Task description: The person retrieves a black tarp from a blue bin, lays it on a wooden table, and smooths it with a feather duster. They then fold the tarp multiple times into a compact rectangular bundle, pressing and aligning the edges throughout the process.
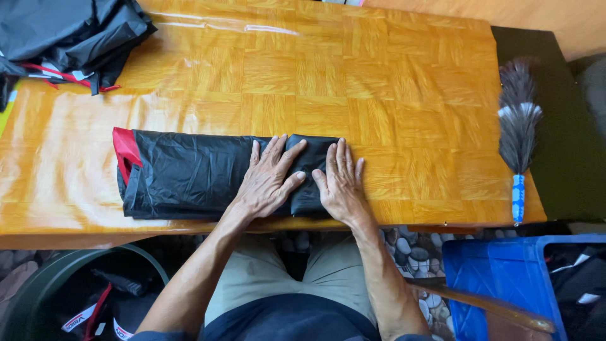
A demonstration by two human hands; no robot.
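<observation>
A black plastic bag with a red edge lies folded into a long strip near the front edge of the wooden table. My left hand lies flat on the bag's right part, fingers spread. Beside it, my right hand presses flat on the bag's right end, fingers together and pointing away from me. Both hands press on the bag; neither grips it.
A heap of black bags with red ties lies at the table's far left corner. A feather duster with a blue handle rests along the right edge. Below the table stand a dark round bin at left and a blue crate at right.
</observation>
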